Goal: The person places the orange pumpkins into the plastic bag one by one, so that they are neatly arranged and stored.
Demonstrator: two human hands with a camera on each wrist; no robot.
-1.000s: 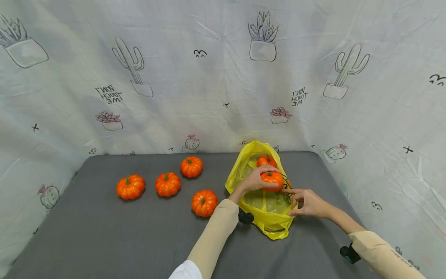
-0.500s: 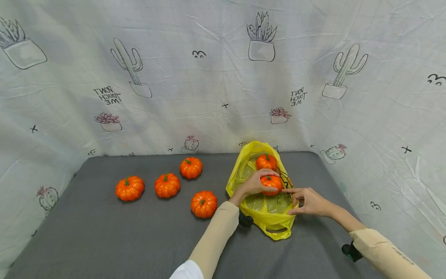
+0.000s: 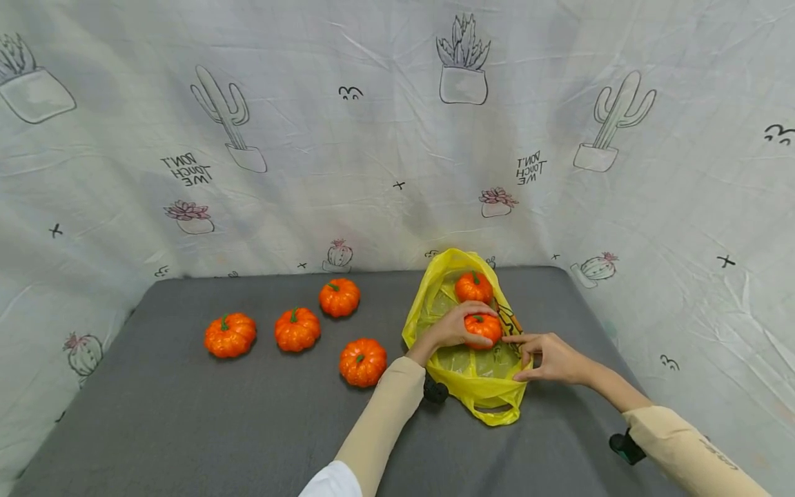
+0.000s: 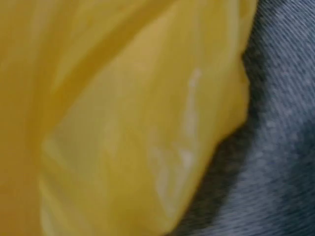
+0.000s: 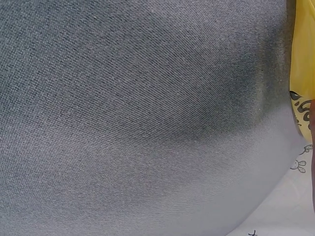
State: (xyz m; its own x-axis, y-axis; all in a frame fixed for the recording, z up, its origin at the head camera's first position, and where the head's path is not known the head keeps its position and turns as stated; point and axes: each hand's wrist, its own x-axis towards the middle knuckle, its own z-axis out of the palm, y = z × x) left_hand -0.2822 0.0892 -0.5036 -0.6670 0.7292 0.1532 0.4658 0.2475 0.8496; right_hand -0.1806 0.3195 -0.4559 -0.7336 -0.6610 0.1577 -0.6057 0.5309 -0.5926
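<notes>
A yellow plastic bag (image 3: 475, 390) lies with its mouth spread wide on the right part of the grey table. Inside its mouth my left hand (image 3: 448, 328) grips a small orange pumpkin (image 3: 484, 328), thumb and fingers on either side of the green stem. A second pumpkin (image 3: 474, 286) sits deeper in the bag, just beyond. My right hand (image 3: 557, 360) holds the bag's right edge between thumb and fingers. Yellow plastic (image 4: 147, 128) fills most of the left wrist view, and that hand is hidden there. Only a strip of the bag (image 5: 301, 59) shows in the right wrist view.
Left of the bag, several more pumpkins stand apart on the grey table (image 3: 248, 428); the nearest pumpkin (image 3: 363, 362) is close to my left sleeve. A pale curtain (image 3: 397, 138) printed with cacti hangs behind the table's back edge and along both sides.
My left hand has lowered the pumpkin slightly into the bag and toward me, uncovering more of the pumpkin behind. The right hand stays at the bag's edge.
</notes>
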